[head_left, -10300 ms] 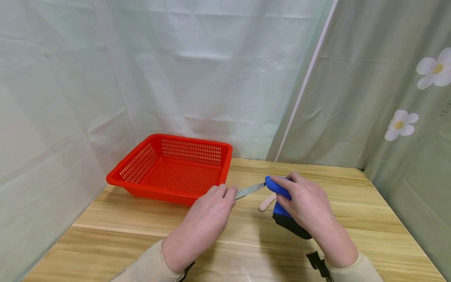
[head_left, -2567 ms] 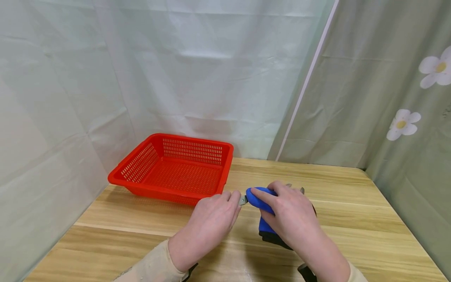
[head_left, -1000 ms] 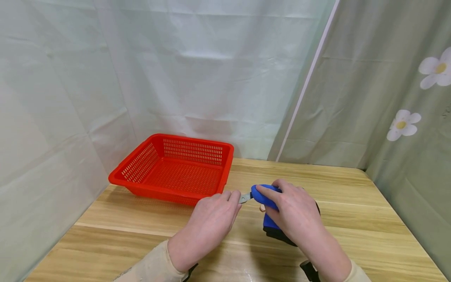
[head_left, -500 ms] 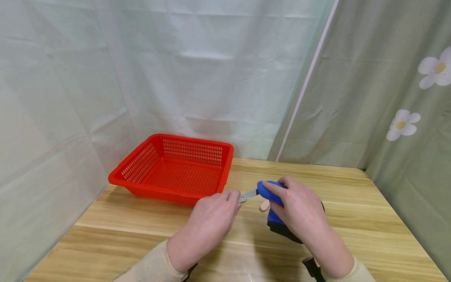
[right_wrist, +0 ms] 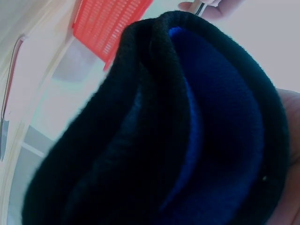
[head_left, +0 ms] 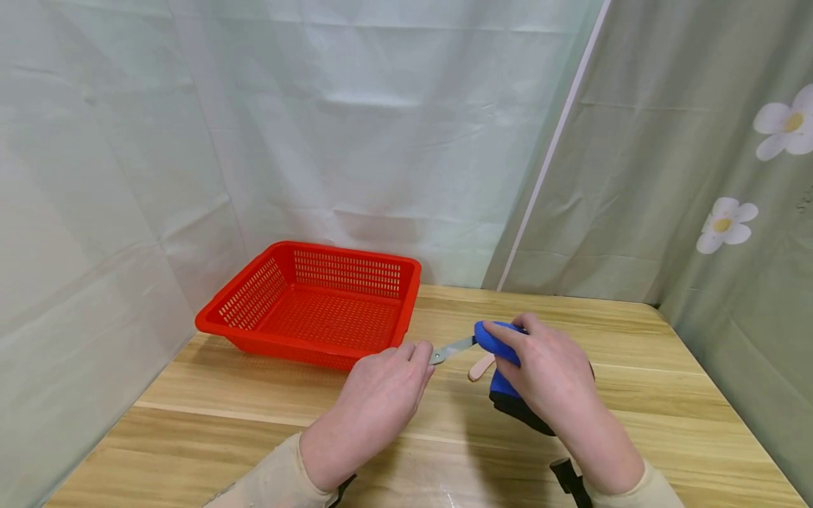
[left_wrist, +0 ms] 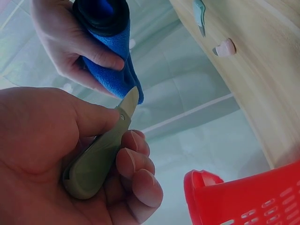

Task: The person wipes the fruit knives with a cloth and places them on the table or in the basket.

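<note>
Knife (left_wrist: 97, 161): held at 4 o'clock from the red basket (head_left: 279, 347).
Left hand (head_left: 375, 395): closed round the grip, with the metal left bare.
Blade (head_left: 456, 348): more exposed than a second ago, the cloth having been drawn toward the tip; a wiping stroke is probably near its end.
Look: silver and pointed, riveted to a green-grey grip.
Pink handle (head_left: 480, 367): seen on the table (head_left: 222, 416), at 4 o'clock from the blade.
Cloth (head_left: 492, 340): folded, blue, black-edged, held at the tip.
Right hand (head_left: 549, 363): pinched on the cloth.
</note>
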Available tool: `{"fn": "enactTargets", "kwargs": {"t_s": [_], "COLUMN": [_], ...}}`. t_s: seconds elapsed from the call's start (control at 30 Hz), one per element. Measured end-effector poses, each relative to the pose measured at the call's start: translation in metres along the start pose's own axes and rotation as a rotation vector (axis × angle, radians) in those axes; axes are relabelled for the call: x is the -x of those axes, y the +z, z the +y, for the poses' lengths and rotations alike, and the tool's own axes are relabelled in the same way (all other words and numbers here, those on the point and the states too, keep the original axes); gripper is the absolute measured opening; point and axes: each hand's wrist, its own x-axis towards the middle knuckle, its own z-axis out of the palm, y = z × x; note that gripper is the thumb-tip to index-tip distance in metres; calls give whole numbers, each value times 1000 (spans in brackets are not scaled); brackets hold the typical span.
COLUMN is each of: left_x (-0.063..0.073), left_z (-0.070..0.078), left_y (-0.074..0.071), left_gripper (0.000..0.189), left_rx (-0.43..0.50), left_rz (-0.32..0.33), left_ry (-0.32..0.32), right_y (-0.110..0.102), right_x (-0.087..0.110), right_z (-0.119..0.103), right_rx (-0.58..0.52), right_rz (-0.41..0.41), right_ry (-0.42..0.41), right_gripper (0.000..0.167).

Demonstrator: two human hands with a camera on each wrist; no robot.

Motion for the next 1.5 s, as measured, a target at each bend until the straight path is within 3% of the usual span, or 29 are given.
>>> {"fn": "enactTargets", "kwargs": {"t_s": [0.37,0.57,0.9,1.1,1.5], "left_x": [0,1,-2,-2,-1], "left_z": [0,-1,-1,-2,-2], "left_y": [-2,-1,-3,-2,-1], "left_gripper": [28,29,27,26,25], "left_rx": [17,16,40,40,41], "left_rz": [7,7,-70,-58,-37], "left_ry": [2,2,-19,-3,3], "right_y": [-5,-7,-5,-2,3], "right_x": [0,0,0,2,5], "right_z": [9,12,-7,-21,-27], "right_rx": [20,14,-10,-17,-29], "right_rz": [-44,-20,85,54,43], "right_ry": [65,76,-89,-152,-194], "right_gripper": [47,44,56,61,66]}}
